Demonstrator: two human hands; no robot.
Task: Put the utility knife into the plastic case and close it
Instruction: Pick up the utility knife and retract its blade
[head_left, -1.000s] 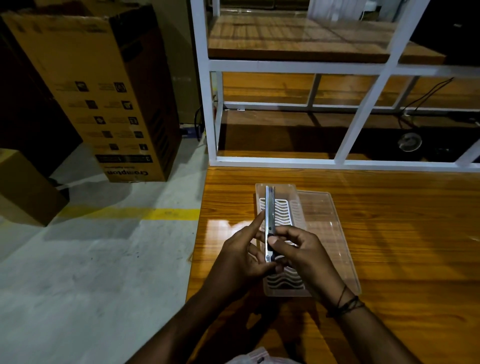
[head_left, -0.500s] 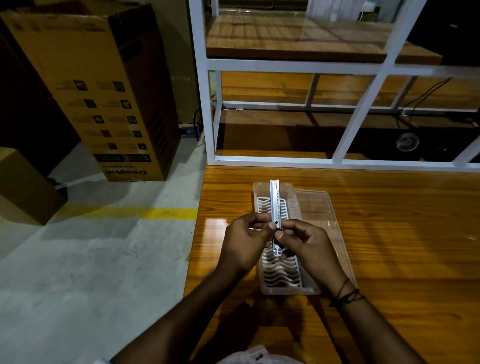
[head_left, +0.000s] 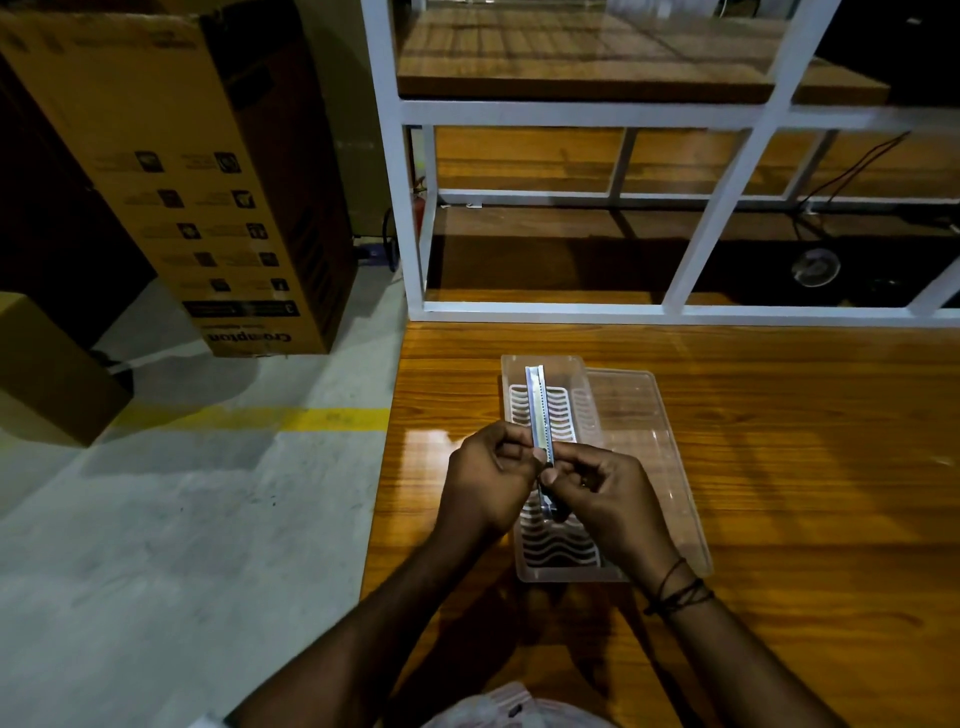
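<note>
Both hands pinch a utility knife (head_left: 538, 410) over the open plastic case (head_left: 563, 564)
Left hand (head_left: 485, 475) and right hand (head_left: 608, 501) grip its near end, aligning it lengthwise with the ridged tray near the desk's (head_left: 805, 467) left edge

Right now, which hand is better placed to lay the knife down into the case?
Probably the right hand: it pinches the utility knife directly over the open plastic case; the left hand grips from beside.

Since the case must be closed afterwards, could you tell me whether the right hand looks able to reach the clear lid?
Probably yes: the lid lies open and unobstructed just right of the right hand, though that hand now grips the utility knife.
</note>
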